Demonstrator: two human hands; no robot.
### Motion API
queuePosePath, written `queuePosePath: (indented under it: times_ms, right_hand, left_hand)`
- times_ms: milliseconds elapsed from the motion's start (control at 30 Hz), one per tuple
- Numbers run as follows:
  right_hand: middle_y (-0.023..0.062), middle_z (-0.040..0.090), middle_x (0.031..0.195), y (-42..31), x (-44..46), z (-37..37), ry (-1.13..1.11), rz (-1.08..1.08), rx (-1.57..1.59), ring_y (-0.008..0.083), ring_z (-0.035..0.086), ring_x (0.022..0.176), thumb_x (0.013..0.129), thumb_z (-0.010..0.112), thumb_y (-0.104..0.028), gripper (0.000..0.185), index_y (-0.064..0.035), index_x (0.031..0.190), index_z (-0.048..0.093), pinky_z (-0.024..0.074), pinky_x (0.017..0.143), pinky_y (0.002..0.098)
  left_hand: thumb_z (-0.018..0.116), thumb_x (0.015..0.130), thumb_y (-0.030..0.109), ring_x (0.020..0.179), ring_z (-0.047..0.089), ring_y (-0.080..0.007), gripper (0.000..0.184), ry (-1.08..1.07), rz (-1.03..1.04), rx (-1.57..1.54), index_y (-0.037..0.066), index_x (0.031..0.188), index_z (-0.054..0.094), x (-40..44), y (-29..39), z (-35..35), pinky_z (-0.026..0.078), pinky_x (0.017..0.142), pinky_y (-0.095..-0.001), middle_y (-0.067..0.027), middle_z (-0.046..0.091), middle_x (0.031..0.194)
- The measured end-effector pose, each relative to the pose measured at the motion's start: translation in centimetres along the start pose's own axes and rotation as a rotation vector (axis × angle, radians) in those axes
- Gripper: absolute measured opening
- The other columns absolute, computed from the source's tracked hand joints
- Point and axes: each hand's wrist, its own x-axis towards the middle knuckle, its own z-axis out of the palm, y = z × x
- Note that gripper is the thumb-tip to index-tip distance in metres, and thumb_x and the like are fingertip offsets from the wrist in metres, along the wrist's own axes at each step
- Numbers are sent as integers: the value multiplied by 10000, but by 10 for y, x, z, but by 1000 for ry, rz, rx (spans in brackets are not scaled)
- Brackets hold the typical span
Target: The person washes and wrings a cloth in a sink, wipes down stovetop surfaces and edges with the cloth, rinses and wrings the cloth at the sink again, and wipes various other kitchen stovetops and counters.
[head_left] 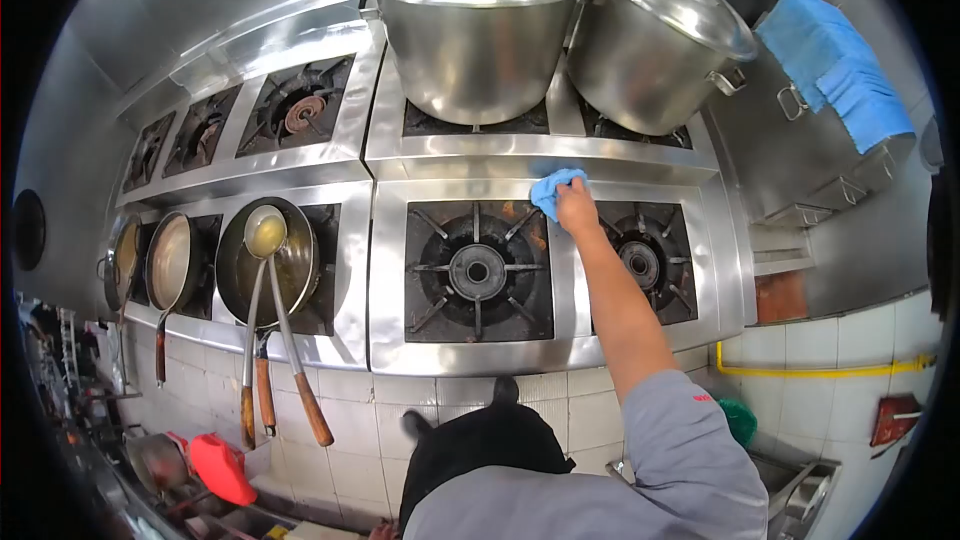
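Observation:
My right hand (575, 208) is closed on a crumpled blue cloth (549, 192). The cloth touches the steel stove top (490, 188), at the back between two burners. Left of the hand is a black burner grate (478, 272) with a round burner in its centre. A second grate (640, 262) lies to the right, partly hidden behind my forearm. I cannot make out my left hand in this view.
Two lidded steel stockpots (478, 50) (655, 45) stand on the raised back burners. A wok (300, 285) with ladles and several pans sit on the left burners, handles overhanging the front edge. Blue cloths (825, 55) drape a steel box at right. A yellow pipe (820, 372) runs low along the tiles.

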Motion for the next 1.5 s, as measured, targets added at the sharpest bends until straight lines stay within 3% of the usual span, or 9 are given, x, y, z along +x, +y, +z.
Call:
queuePosePath:
  times_ms: [267, 367, 667, 867, 1000, 1067, 1100, 1233, 1500]
  right_hand:
    - [136, 531, 978, -10, -35, -12, -74, -190, -174, 343, 535, 952, 769, 537, -94, 185, -75, 951, 568, 487, 780, 442]
    - [128, 523, 1003, -11, -87, -27, -144, -248, -157, 334, 527, 969, 816, 501, -144, 172, -82, 956, 578, 483, 776, 444]
    - [156, 500, 1019, -47, -274, -78, -206, -178, -116, 359, 519, 966, 746, 562, -76, 236, -74, 982, 570, 504, 745, 454]
    - [163, 506, 998, -112, -318, -67, -150, -121, 27, 368, 509, 959, 774, 530, -91, 138, -62, 903, 570, 494, 753, 455]
    - [157, 515, 958, -196, -324, -19, -85, -314, 208, 354, 512, 980, 792, 496, -115, 116, -79, 864, 579, 459, 830, 448]
    - [144, 540, 1008, -252, -315, -2, -128, -298, 262, 334, 529, 981, 772, 525, -99, 160, -94, 906, 613, 463, 821, 443]
    - [127, 542, 1008, -275, -309, 5, -114, -356, 342, 334, 525, 1000, 772, 534, -107, 195, -120, 950, 611, 469, 823, 441]
    - [85, 516, 1060, -349, -287, 18, -164, -408, 347, 319, 520, 1019, 814, 518, -143, 202, -155, 1003, 588, 496, 796, 433]
    - [60, 509, 1088, -236, -319, -23, -51, -354, 200, 273, 512, 1021, 815, 514, -157, 300, -157, 1104, 595, 474, 820, 398]
  left_hand:
    - [503, 908, 227, 897, 612, -319, 300, -17, -287, -556, 15, 1108, 575, 11, 58, 36, 495, 736, -465, -176, 616, 991]
    - [500, 930, 262, 708, 610, -223, 337, -43, -587, -1302, 56, 1197, 511, 48, 79, 24, 504, 569, -358, -118, 617, 979]
    - [536, 901, 278, 802, 625, -211, 421, -46, -342, -1200, 57, 1256, 488, 80, 116, -15, 493, 616, -319, -94, 630, 1025]
    - [527, 906, 284, 800, 637, -226, 410, -61, -388, -1154, 51, 1241, 498, 21, 23, 35, 505, 599, -338, -102, 628, 1037]
    - [546, 892, 305, 761, 649, -244, 407, 6, -454, -1148, 51, 1209, 525, -31, -38, 70, 511, 531, -349, -117, 638, 999]
    - [549, 909, 265, 862, 628, -219, 297, 134, 205, -74, 58, 1122, 574, -54, -89, 89, 510, 653, -377, -105, 636, 997]
    - [563, 909, 267, 835, 631, -216, 306, 129, 193, 53, 54, 1128, 565, -50, -132, 114, 511, 636, -332, -100, 636, 992]
    - [551, 913, 285, 849, 626, -222, 337, -79, -350, -695, 52, 1157, 547, -79, -106, 102, 511, 645, -336, -103, 628, 1018]
    - [528, 922, 321, 876, 618, -235, 399, -140, -395, -897, 49, 1213, 511, -45, -50, 76, 512, 664, -344, -110, 610, 1070]
